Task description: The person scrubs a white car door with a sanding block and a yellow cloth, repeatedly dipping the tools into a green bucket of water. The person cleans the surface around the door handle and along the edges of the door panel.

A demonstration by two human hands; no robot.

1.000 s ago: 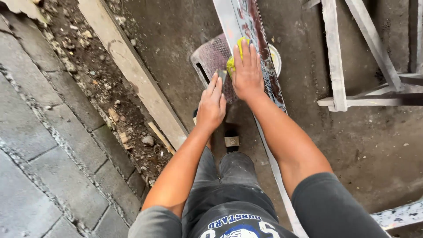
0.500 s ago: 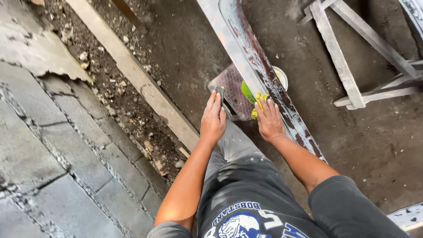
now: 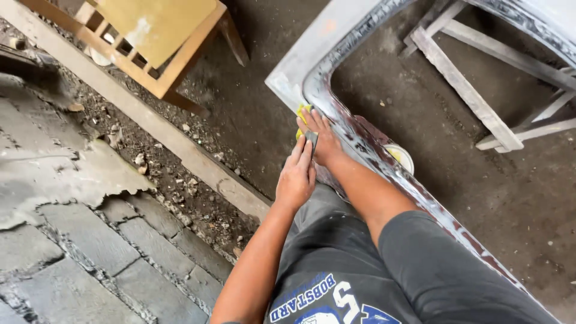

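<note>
- Two bare hands at the rounded corner of a large grey-painted wooden frame (image 3: 336, 60), seen from above on a dirt floor (image 3: 420, 108).
- Left hand (image 3: 296, 174) laid flat beside the frame's edge, fingers extended and together, a small grey block (image 3: 311, 140), probably a sanding pad, pressed under the fingertips rather than gripped.
- Right hand (image 3: 321, 137) spread over the corner moulding, fingers mostly straight, pinning a yellow cloth or sponge (image 3: 302, 114) against the surface; degree of curl around it not visible.
- Frame judged stiff, long and fairly heavy, awkward for one person; glossy mottled moulding (image 3: 372, 150) likely slick or wet, best taken by the plain flat rails, not the profiled edge.
- Yellow piece judged soft, light, compressible; grey block light and rigid.
- Small white container (image 3: 401, 157) below the frame, half hidden.
- Yellow wooden chair (image 3: 156, 36) and grey trestle (image 3: 462, 90) well apart.
</note>
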